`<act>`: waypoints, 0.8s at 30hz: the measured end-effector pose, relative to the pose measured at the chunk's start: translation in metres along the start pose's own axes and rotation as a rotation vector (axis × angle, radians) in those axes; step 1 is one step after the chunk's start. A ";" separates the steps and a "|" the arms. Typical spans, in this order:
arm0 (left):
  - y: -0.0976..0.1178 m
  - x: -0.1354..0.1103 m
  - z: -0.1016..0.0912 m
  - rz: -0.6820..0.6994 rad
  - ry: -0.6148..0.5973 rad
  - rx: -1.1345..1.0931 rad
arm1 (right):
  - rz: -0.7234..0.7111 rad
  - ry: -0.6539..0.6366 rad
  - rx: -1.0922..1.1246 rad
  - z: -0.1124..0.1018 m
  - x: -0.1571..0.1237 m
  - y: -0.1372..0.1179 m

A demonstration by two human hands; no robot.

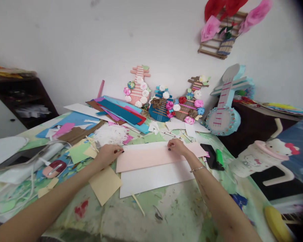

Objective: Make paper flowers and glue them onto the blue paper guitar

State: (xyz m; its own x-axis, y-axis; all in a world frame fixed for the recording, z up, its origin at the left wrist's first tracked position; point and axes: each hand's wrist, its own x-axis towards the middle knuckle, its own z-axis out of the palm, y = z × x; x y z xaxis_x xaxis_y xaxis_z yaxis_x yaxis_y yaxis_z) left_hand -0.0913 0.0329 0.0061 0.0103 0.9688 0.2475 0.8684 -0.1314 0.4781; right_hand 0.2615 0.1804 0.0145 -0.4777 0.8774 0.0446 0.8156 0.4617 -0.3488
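A long pale-pink paper strip (143, 158) lies across a white board (156, 178) on the table. My left hand (109, 155) is closed in a pinch at the strip's upper left corner. Further right, my right hand (178, 147) pinches the strip near its upper edge, fingertips pressed together. White shows along the strip's far side and below its near edge. A square of tan paper (105, 185) sits under my left wrist, beside the board. Behind my left hand is a heap of white shredded paper (111, 133).
Stacked coloured paper (121, 112) lies at the back left. Several lute-shaped paper crafts (160, 106) lean against the wall. On the left is a phone (20, 158); on the right are a black case (211, 156), a green marker (219, 157) and a white cup (255, 159) by the table's edge.
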 end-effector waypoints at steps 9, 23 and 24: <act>0.027 -0.036 -0.023 0.614 0.092 -0.066 | -0.103 0.015 -0.018 -0.040 -0.059 -0.007; 0.025 0.007 0.001 0.262 -0.147 -0.057 | -0.114 -0.063 -0.015 -0.025 -0.144 0.000; 0.024 0.022 0.010 0.270 -0.155 0.002 | -0.120 -0.033 -0.015 -0.020 -0.139 0.000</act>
State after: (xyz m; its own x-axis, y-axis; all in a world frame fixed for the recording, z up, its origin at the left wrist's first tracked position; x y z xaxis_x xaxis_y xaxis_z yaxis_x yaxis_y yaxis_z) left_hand -0.0646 0.0531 0.0145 0.3163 0.9193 0.2342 0.8246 -0.3885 0.4111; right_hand 0.3344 0.0612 0.0265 -0.5826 0.8110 0.0540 0.7565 0.5653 -0.3288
